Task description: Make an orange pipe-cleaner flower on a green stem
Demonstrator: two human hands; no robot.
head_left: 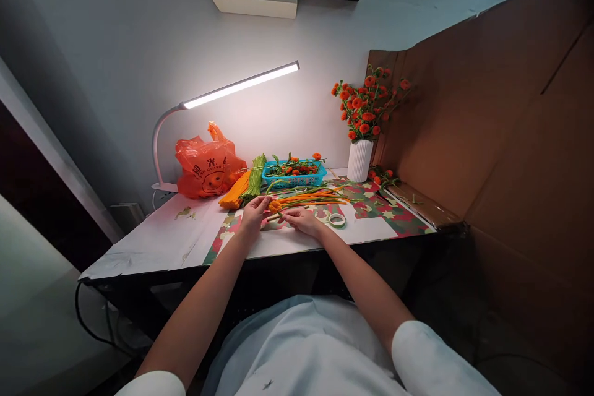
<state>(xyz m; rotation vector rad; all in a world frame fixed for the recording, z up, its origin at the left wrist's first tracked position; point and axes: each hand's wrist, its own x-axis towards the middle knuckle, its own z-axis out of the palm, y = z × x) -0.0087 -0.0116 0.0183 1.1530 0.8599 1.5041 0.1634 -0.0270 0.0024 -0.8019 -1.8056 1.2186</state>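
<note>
My left hand [253,211] and my right hand [301,219] meet over the desk, both pinched on a small orange pipe-cleaner flower [275,206] with a thin stem. The left fingers hold the flower head; the right fingers grip the stem just below it. Loose orange and green pipe cleaners [315,197] lie just beyond the hands. A roll of tape [336,219] sits to the right of my right hand.
A blue basket [294,174] of flower pieces, bundles of green and orange stems [245,187], an orange plastic bag [208,164], a white vase [359,159] with orange flowers and a desk lamp [241,85] stand at the back. Cardboard [487,136] walls the right side.
</note>
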